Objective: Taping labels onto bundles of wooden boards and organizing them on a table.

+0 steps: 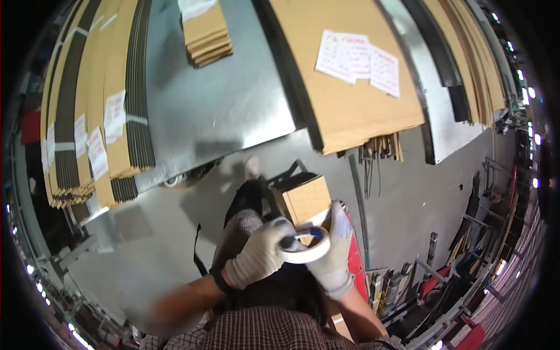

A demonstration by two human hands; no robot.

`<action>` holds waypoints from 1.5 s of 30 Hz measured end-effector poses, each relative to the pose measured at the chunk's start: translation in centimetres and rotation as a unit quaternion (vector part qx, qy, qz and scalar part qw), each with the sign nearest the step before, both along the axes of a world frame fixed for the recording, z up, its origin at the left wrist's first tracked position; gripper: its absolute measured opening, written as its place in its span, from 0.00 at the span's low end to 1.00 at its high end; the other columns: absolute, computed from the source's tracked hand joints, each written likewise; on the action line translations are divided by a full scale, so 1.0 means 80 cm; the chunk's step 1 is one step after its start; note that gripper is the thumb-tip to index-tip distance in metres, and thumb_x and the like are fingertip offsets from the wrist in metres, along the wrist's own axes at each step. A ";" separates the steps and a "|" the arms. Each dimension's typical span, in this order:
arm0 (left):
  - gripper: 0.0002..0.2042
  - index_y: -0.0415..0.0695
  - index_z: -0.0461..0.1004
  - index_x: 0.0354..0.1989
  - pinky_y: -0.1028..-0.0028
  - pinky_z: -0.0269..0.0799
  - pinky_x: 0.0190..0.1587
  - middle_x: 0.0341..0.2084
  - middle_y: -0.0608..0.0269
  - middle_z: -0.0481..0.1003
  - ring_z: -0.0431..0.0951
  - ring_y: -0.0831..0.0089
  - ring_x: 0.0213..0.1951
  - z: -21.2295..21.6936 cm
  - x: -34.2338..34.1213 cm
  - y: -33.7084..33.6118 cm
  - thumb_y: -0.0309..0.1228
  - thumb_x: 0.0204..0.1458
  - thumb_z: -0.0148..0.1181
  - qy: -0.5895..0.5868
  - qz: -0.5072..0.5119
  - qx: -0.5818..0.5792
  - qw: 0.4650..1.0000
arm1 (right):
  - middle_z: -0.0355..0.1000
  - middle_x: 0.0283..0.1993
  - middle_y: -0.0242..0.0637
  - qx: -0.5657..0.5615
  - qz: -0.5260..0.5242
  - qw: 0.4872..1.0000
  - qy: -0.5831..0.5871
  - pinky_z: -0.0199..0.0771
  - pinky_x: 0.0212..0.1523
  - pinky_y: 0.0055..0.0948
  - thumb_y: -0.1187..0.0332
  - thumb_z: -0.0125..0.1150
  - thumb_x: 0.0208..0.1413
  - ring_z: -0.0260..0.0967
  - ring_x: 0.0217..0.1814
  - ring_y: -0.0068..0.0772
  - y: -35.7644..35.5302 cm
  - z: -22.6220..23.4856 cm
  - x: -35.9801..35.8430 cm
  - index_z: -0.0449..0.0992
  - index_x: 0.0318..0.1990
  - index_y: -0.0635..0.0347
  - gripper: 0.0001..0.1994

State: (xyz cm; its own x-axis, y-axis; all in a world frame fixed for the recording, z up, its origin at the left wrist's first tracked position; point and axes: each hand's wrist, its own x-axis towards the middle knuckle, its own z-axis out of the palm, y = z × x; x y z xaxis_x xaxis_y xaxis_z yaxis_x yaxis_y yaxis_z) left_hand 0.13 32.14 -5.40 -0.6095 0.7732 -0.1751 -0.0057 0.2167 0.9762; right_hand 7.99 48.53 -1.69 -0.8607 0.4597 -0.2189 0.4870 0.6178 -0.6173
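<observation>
In front of my body, a roll of white tape (pixel 312 255) is held between my two gloved hands. My left hand (pixel 255 252), in a pale knit glove, closes on the roll's left side. Something dark shows by its fingertips, too small to name. My right hand (pixel 333 259), gloved alike, grips the roll's right side with its fingers pointing away from me. Blue shows inside the ring of the roll. Just beyond my hands, a brown cardboard box (pixel 307 201) stands low beside my leg.
A metal table (pixel 216 111) ahead carries flat cardboard stacks (pixel 116 146) on the left and a small stack (pixel 207 38) at the back. Cardboard sheets (pixel 350 116) with paper slips (pixel 356 58) lie on the right. Something red (pixel 357 268) stands beside my right hand; racks (pixel 431 268) are further right.
</observation>
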 end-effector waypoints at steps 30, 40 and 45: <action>0.11 0.45 0.79 0.43 0.52 0.69 0.51 0.40 0.62 0.78 0.79 0.61 0.47 -0.017 0.304 0.135 0.34 0.58 0.52 0.464 -0.525 0.063 0.710 | 0.62 0.71 0.38 0.004 -0.836 0.523 0.166 0.67 0.65 0.35 0.55 0.42 0.71 0.64 0.67 0.35 -0.231 -0.062 0.830 0.59 0.72 0.60 0.27; 0.51 0.36 0.66 0.62 0.59 0.70 0.58 0.51 0.53 0.75 0.74 0.54 0.58 0.099 0.172 -0.031 0.42 0.24 0.84 0.276 -0.607 0.100 0.739 | 0.65 0.68 0.35 0.284 -0.738 0.573 0.217 0.69 0.63 0.33 0.55 0.42 0.72 0.65 0.66 0.30 -0.270 0.179 0.764 0.60 0.71 0.57 0.26; 0.60 0.37 0.52 0.72 0.55 0.51 0.71 0.68 0.41 0.59 0.57 0.47 0.70 0.027 0.118 -0.148 0.47 0.30 0.81 0.372 -0.393 0.005 0.841 | 0.67 0.66 0.33 0.268 -0.575 0.732 0.247 0.70 0.62 0.32 0.55 0.42 0.72 0.65 0.66 0.28 -0.250 0.271 0.635 0.60 0.71 0.55 0.25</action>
State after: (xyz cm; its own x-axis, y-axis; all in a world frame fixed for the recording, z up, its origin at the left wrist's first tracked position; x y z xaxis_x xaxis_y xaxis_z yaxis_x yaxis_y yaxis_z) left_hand 9.60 20.33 -3.21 0.1528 0.9875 0.0381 0.7485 -0.1408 0.6480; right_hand 58.82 28.54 20.00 0.2510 0.8484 0.4661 0.6752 0.1916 -0.7124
